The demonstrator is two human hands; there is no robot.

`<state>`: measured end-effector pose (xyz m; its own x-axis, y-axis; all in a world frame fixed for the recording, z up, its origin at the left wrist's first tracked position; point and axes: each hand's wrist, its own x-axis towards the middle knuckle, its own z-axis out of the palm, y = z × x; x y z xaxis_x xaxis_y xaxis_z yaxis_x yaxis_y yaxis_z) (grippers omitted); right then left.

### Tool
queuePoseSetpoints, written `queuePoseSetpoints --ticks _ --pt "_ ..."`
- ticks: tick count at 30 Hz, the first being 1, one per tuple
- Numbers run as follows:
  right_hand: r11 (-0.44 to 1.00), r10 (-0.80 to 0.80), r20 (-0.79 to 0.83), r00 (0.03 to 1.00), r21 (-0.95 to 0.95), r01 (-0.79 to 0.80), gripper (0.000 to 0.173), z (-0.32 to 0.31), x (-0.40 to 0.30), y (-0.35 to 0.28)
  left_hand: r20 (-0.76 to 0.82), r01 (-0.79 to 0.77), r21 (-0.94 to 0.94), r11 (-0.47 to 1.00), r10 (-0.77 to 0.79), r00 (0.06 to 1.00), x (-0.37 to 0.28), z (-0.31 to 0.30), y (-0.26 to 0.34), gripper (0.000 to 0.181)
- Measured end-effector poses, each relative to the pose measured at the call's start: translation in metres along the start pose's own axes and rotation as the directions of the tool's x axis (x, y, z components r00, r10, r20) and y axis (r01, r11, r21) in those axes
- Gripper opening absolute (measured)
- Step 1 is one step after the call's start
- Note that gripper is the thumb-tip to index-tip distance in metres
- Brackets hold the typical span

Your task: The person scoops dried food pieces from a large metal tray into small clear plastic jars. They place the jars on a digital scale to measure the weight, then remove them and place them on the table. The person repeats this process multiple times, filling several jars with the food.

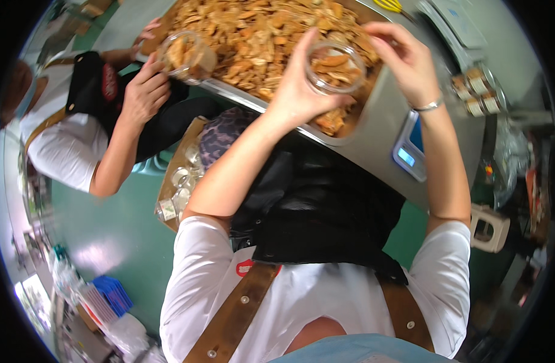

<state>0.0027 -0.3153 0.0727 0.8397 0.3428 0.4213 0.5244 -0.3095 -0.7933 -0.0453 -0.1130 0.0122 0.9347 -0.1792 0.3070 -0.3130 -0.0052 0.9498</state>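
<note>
My left hand (300,86) grips a clear plastic jar (335,86) around its side, its round mouth facing up towards me. Flat, brown dried slices (334,68) lie inside the jar. Just right of it, my right hand (402,59) is raised over the tray's right edge, thumb and forefinger close together; whether a slice is between them is hard to see. Below both hands stretches a large metal tray (241,96) heaped with the same kind of slices (259,41).
At left a co-worker's hand (146,93) is at another filled jar (186,54). A small digital scale (407,156), stacked filled jars (479,93), a larger scale (457,27) and yellow-handled scissors (388,4) occupy the metal table (373,149). A cardboard box (166,199) holds empty jars.
</note>
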Motion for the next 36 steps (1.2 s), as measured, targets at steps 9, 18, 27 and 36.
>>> queuePoseSetpoints --ticks 9,18,27,36 --pt "0.976 -0.136 0.317 0.939 -0.119 0.182 0.024 0.067 0.057 -0.012 0.504 -0.025 -0.438 0.898 0.269 0.82 -0.018 -0.04 0.025 0.124" --pt "0.782 -0.217 0.646 0.732 -0.333 0.526 0.033 0.184 0.106 -0.039 0.61 -0.031 -0.371 0.928 0.268 0.745 -0.019 -0.047 0.025 0.125" --pt "0.939 -0.135 0.407 0.903 -0.238 0.248 0.021 0.157 0.081 -0.029 0.451 0.327 -0.601 0.729 -0.029 0.892 -0.05 -0.042 0.022 0.142" --pt "0.87 0.402 -0.052 0.914 -0.288 -0.399 0.03 -0.107 -0.072 -0.018 0.34 0.192 -0.619 0.762 0.039 0.94 -0.031 -0.038 0.028 0.111"
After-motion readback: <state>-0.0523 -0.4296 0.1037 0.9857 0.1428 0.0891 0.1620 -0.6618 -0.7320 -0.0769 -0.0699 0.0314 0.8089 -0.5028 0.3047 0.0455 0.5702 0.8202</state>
